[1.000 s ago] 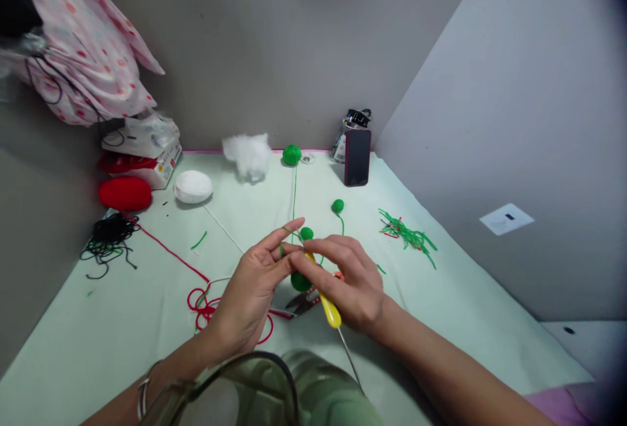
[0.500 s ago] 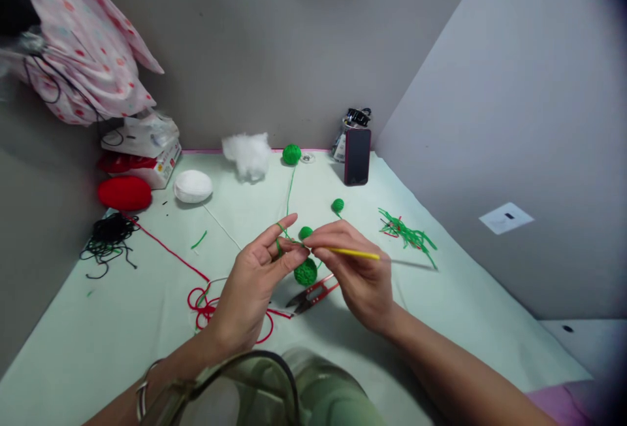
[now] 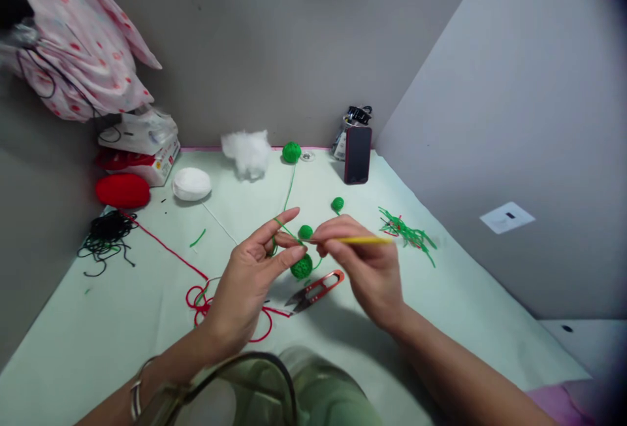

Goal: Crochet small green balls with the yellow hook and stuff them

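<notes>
My left hand (image 3: pixel 257 266) pinches a green crocheted piece (image 3: pixel 301 266) between thumb and middle finger. Green yarn (image 3: pixel 289 229) wraps around its fingers and stretches over the raised index finger. In my right hand (image 3: pixel 365 269) is a crochet hook with a yellow handle (image 3: pixel 365 240), held like a pencil. Its thin tip points left and meets the yarn at the left fingertips; the exact loop is too small to make out. Just behind the fingertips lies a small green ball (image 3: pixel 305 232). Below the hands, red-handled thread snips (image 3: pixel 316 291) rest on the table.
A green yarn ball (image 3: pixel 292 152), white stuffing (image 3: pixel 247 155) and a phone (image 3: pixel 358 155) stand at the back. Another green ball (image 3: pixel 337 204) and yarn scraps (image 3: pixel 407 233) lie right. White yarn (image 3: pixel 192 184), red yarn (image 3: pixel 122 190) and black strands (image 3: pixel 106 236) lie left.
My right hand has drawn the hook slightly to the right, away from my left hand. The handle of the snips shows more fully. The green piece has shifted a little up and left.
</notes>
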A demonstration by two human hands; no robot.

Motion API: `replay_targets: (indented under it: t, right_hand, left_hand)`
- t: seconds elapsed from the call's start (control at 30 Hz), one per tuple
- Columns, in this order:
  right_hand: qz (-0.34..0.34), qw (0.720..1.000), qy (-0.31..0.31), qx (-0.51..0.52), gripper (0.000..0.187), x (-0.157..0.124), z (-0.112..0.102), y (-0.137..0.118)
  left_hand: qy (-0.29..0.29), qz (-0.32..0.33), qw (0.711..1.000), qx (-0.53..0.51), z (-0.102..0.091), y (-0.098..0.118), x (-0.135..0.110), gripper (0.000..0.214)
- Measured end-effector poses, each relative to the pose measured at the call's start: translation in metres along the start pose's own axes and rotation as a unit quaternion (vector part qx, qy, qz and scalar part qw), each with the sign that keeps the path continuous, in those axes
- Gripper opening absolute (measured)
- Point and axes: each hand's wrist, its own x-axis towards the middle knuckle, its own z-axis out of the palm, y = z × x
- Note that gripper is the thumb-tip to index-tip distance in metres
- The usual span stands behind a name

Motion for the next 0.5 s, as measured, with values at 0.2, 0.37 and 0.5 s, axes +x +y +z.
replay_targets:
  t: [0.2,0.37,0.5]
  right_hand:
    - [-0.161,0.972,-0.008,-0.172,0.029,-0.006,-0.003,-0.002]
    - [0.022,0.996,0.051,0.076,0.016,0.006,-0.009,-0.001]
    - [0.078,0.993,-0.011,0.089,0.013,0.004,-0.001,0.0]
  left_hand:
    - [-0.043,-0.101,0.991,-0.081,0.003,0.002,0.0,0.046]
    - [-0.023,-0.061,0.996,-0.059,0.002,0.012,0.002,0.04]
    - [-0.044,-0.038,0.998,-0.023,0.002,0.005,0.001,0.033]
